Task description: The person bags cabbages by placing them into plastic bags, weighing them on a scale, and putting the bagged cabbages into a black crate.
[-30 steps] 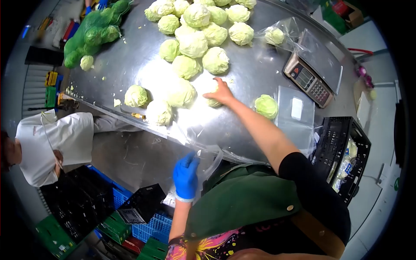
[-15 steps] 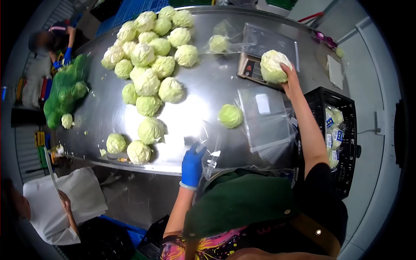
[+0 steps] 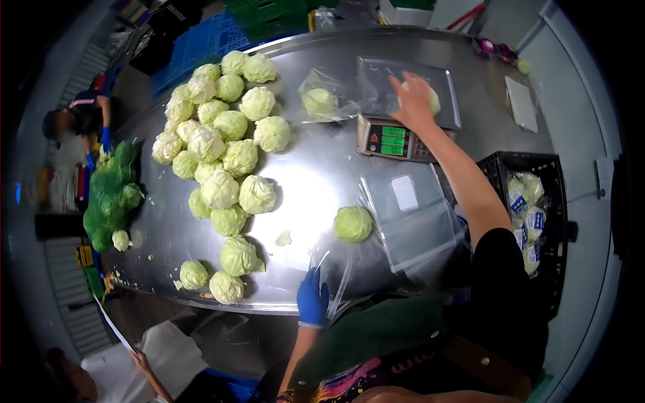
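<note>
Head view: spread right hand (image 3: 414, 103) mostly hides a cabbage (image 3: 435, 103); left hand (image 3: 313, 300), grip unclear.

Cabbage pile (image 3: 230, 125) left of scale (image 3: 390, 127)

Cannot see most of the cabbage (image 3: 435, 103) beneath the right hand (image 3: 412, 101), toward one o'clock. Cannot read the green displays (image 3: 393, 140) just below, nor the labels (image 3: 535, 220) in the crate (image 3: 553, 191) at three. Cannot make out the exact contact between left hand (image 3: 313, 299) and clear bag (image 3: 341, 285) at six.
</note>
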